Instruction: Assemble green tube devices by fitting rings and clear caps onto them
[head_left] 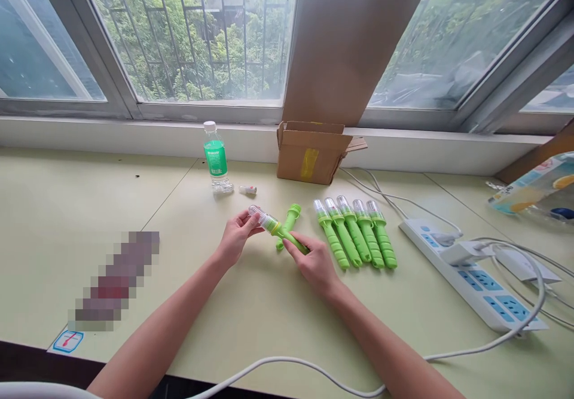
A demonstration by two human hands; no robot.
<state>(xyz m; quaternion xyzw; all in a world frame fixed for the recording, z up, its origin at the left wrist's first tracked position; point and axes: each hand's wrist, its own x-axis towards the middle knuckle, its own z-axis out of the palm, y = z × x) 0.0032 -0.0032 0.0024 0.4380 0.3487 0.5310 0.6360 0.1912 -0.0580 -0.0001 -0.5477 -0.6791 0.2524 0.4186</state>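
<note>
My right hand (314, 264) grips the ribbed green handle of a green tool (278, 230) with a clear capped head. Around that clear cap my left hand (236, 235) pinches its fingers, so the piece is held between both hands just above the table. Just behind it a second green handle (289, 219) lies on the table without a clear cap. To the right, several finished green tools with clear caps (356, 232) lie side by side in a row.
A water bottle (216, 158) and a small white tube (248, 189) stand behind my hands, and an open cardboard box (310, 152) sits against the window sill. A white power strip (470, 276) with cables lies at right. A pale green table (67, 207) carries everything.
</note>
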